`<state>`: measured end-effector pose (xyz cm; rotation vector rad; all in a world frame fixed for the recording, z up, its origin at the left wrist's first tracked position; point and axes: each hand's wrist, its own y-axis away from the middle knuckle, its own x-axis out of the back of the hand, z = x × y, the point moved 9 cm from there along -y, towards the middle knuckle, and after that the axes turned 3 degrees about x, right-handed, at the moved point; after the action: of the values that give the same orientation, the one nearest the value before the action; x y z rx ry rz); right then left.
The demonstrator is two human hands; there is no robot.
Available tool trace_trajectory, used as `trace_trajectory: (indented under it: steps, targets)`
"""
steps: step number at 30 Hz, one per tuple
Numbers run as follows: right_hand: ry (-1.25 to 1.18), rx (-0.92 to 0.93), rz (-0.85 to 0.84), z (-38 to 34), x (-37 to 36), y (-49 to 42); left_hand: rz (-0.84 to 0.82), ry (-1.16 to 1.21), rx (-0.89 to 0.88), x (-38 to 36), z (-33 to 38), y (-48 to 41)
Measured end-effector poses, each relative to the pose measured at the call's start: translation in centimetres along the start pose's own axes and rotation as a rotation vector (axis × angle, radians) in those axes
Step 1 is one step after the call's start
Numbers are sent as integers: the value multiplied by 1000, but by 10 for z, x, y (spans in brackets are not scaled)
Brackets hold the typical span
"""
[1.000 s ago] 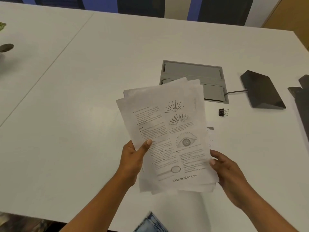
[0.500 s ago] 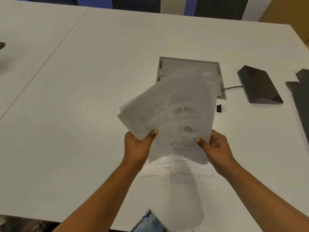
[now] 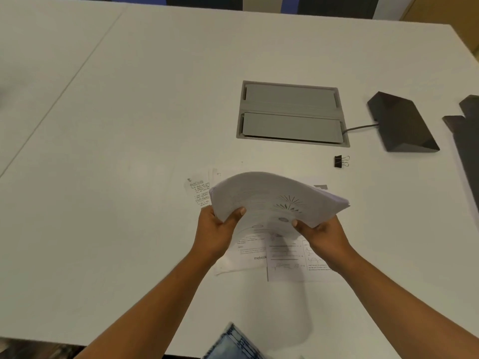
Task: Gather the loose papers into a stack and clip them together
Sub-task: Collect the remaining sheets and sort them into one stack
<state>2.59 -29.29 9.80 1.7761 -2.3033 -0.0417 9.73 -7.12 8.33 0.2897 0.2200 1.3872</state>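
Head view: left hand [image 3: 217, 229] and right hand [image 3: 321, 235] each pinch the stack [image 3: 274, 200], which bows above loose sheets [image 3: 290, 257] on the table [image 3: 129, 177]. It looks light, floppy and prone to slipping apart, so it is best gripped at both side edges. The clip [image 3: 340, 161] lies apart, to the right.
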Motion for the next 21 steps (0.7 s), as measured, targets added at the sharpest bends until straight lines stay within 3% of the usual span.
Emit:
trace_trajectory:
  steps: [7, 13, 21]
  targets:
    - [86, -13, -40, 12, 8, 12, -92, 69, -33, -3, 10, -1]
    - [196, -84, -74, 48, 5, 24, -144, -93, 13, -15, -23, 0]
    - [188, -59, 26, 53, 7, 29, -143, -161, -20, -15, -46, 7]
